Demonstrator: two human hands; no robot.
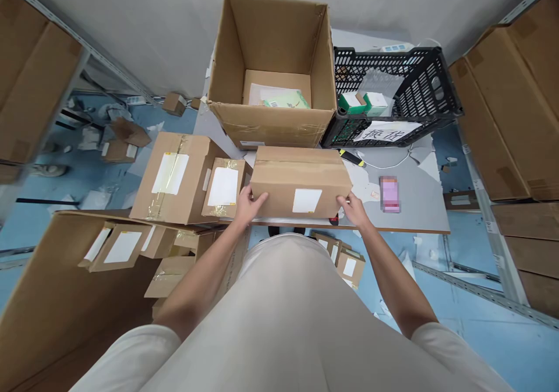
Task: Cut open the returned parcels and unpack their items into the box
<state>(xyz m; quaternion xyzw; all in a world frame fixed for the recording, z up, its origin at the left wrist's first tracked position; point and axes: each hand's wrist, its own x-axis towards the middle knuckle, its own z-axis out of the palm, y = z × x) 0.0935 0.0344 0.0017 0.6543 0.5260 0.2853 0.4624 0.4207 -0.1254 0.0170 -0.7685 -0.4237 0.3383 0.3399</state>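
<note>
A closed cardboard box (279, 197) with a white label on its near side lies across the table's front edge. My left hand (248, 207) grips its lower left corner, thumb on the near face. At the opposite end, my right hand (353, 210) holds the lower right corner with the fingers partly hidden. Left of my left hand stands a small taped box (233, 165) with a white label, next to a larger taped box (187, 147). Behind the held box is an open carton (279, 127) with papers and a green-printed packet (286, 99) on its bottom.
A black plastic crate (430, 89) with green-and-white boxes stands at the back right. A yellow-black cutter (351, 158) and a pink blurred item (390, 194) lie on the table (419, 205). A big carton (39, 287) holding several labelled boxes is at the lower left.
</note>
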